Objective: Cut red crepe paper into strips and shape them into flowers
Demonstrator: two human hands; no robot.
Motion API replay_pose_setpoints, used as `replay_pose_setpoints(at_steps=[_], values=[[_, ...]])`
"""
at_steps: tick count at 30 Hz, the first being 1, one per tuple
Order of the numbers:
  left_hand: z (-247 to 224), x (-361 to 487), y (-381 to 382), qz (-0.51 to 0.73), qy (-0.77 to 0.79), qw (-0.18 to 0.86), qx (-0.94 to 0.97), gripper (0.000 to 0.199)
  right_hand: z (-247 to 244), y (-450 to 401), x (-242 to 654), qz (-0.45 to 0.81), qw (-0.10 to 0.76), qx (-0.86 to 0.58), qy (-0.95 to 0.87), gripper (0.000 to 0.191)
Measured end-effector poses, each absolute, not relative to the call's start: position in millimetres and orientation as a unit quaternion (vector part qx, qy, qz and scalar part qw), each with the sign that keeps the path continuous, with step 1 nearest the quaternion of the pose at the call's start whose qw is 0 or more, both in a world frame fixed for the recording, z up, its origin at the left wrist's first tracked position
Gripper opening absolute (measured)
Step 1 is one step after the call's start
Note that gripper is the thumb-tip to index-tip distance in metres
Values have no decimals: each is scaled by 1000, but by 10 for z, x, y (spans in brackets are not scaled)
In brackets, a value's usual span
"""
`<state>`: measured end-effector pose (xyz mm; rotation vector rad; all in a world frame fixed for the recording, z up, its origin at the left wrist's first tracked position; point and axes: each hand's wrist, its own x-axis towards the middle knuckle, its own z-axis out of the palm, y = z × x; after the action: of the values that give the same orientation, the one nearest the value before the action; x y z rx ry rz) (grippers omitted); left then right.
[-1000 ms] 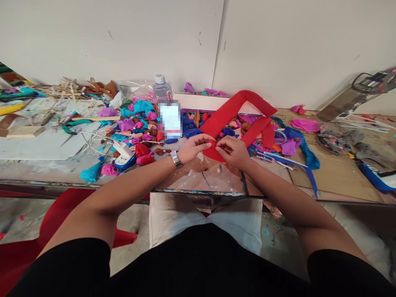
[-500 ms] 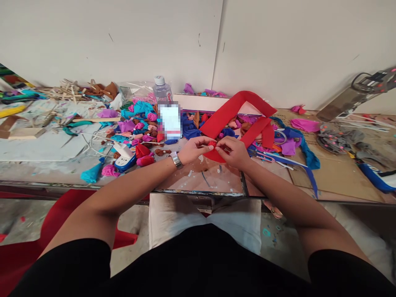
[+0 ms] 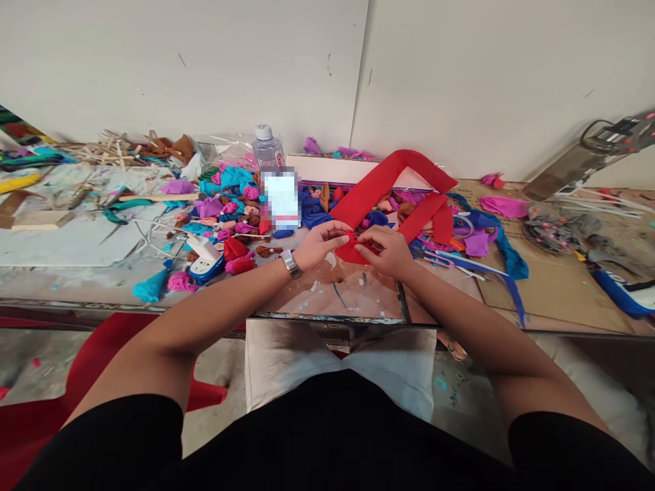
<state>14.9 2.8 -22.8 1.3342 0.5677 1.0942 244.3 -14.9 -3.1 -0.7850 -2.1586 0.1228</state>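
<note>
My left hand [image 3: 327,243], with a metal watch [image 3: 290,264] on the wrist, pinches a gathered piece of red fabric [image 3: 349,253] over the table. On the other side of that piece, my right hand [image 3: 383,249] has its thumb and fingers closed on the red folds. The gathered part is small and partly covered by the fingertips, while a flap hangs below. A long red fabric strip [image 3: 366,187] lies folded in a loop just beyond the hands. Scissors [image 3: 434,257] rest to the right of my right hand.
Rolled scraps in several colours [image 3: 225,211] crowd the table left of my hands. A water bottle [image 3: 267,149], a phone with a blurred screen [image 3: 281,199] and a power strip [image 3: 207,264] stand among them. Cardboard [image 3: 542,293] lies at right; more red cloth [image 3: 112,361] hangs low at left.
Both hands stay in nearly the same place. The fingers have shifted slightly on the red fabric, and its lower flap looks a little narrower and folded.
</note>
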Motion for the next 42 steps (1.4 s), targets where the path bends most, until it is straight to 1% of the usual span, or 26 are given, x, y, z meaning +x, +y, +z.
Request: replay_pose_setpoints(at_steps=[8, 14, 23, 28, 32, 38, 42], values=[[-204, 152, 6, 479, 240, 621, 573, 38, -4, -173, 2441, 70, 404, -301, -861, 27], [-203, 138, 14, 467, 234, 602, 603, 38, -39, -155, 2428, 84, 386, -307, -866, 32], [-218, 138, 9, 458, 240, 606, 604, 37, -29, -180, 2414, 59, 405, -315, -856, 25], [-204, 143, 10, 465, 237, 598, 608, 36, -23, -185, 2408, 53, 414, -325, -849, 28], [-199, 143, 9, 464, 242, 595, 610, 37, -11, -195, 2411, 50, 417, -326, -847, 26], [-240, 160, 10, 484, 239, 624, 566, 35, 24, -221, 2426, 64, 412, -317, -852, 23], [-257, 166, 17, 481, 238, 634, 557, 36, 11, -208, 2427, 48, 412, -317, -853, 19]])
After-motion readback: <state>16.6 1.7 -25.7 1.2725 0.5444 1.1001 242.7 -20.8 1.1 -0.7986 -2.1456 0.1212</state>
